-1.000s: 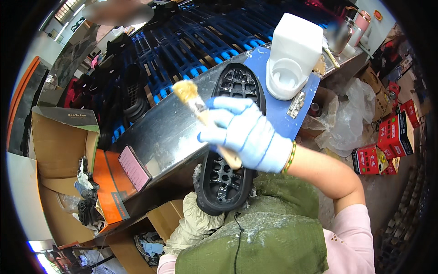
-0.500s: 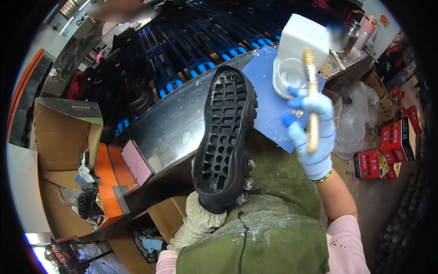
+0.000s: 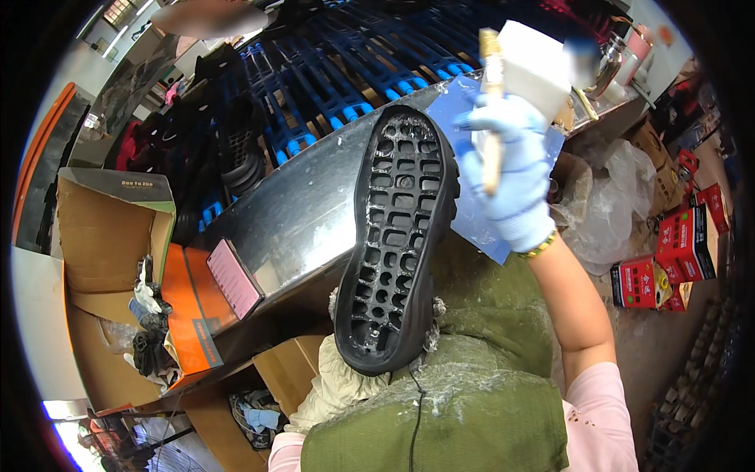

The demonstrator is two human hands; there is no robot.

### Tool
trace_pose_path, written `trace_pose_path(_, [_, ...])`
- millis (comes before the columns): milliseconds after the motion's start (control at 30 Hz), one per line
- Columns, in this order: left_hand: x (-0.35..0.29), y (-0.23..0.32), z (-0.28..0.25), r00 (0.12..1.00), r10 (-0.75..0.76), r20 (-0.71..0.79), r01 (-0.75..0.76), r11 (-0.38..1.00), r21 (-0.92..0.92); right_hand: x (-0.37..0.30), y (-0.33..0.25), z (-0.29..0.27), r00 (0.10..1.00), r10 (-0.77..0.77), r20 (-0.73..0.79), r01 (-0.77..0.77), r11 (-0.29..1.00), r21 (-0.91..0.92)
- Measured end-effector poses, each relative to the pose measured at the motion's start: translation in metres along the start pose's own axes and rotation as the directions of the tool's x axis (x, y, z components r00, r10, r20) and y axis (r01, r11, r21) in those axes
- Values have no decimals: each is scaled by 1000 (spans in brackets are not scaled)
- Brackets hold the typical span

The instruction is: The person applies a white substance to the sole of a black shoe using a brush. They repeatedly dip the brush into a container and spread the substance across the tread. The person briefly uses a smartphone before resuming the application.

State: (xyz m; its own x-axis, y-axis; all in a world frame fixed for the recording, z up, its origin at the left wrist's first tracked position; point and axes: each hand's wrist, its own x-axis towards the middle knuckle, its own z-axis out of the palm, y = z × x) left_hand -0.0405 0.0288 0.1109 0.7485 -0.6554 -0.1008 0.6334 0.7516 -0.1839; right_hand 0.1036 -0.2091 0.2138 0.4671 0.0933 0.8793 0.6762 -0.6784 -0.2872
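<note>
A black shoe sole (image 3: 393, 228) stands lengthwise over my lap, its inner side with rows of hollows facing up. White wet-looking smears lie along its rim and toe. My left hand (image 3: 435, 321) grips it from beneath near the heel; only whitish, crusted fingertips show at the edge, and the rest is hidden behind the sole. In its blue-and-white glove, my right hand (image 3: 513, 169) is closed round the wooden handle of a brush (image 3: 491, 75), bristles pointing up. That brush is held right of the sole, apart from it, in front of a white container (image 3: 535, 67).
Beneath the container lies a blue sheet (image 3: 487, 236) on the metal bench (image 3: 303, 212). A phone (image 3: 234, 279) rests at the bench's left. Blue-ended racks (image 3: 346, 110) run behind. Cardboard boxes (image 3: 102, 236) stand left; red boxes (image 3: 684, 244) are on the right.
My right hand has moved up and left with the brush, now covering the clear cup by the white container. The sole has shifted slightly right and turned its inner face more toward me.
</note>
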Motion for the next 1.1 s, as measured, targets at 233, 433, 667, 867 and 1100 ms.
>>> trace_pose_path(233, [-4, 1, -6, 997, 75, -28, -77, 993, -84, -21, -11, -27, 972, 226, -63, -162, 841, 515])
trace_pose_path(433, [5, 2, -2, 993, 113, -18, -115, 975, -189, -46, -6, -43, 914, 402, 59, -358, 726, 588])
trace_pose_path(667, [0, -6, -5, 992, 119, -49, -123, 990, -77, -39, 3, -67, 845, 505, 174, -527, 735, 426])
trace_pose_path(867, [-2, -8, 15, 916, 376, -143, -340, 914, 220, -45, 20, -82, 813, 558, 165, -564, 684, 462])
trace_pose_path(1100, [22, -15, 114, 842, 531, -100, -308, 624, 718, -70, 22, -82, 707, 702, 89, -623, 558, 547])
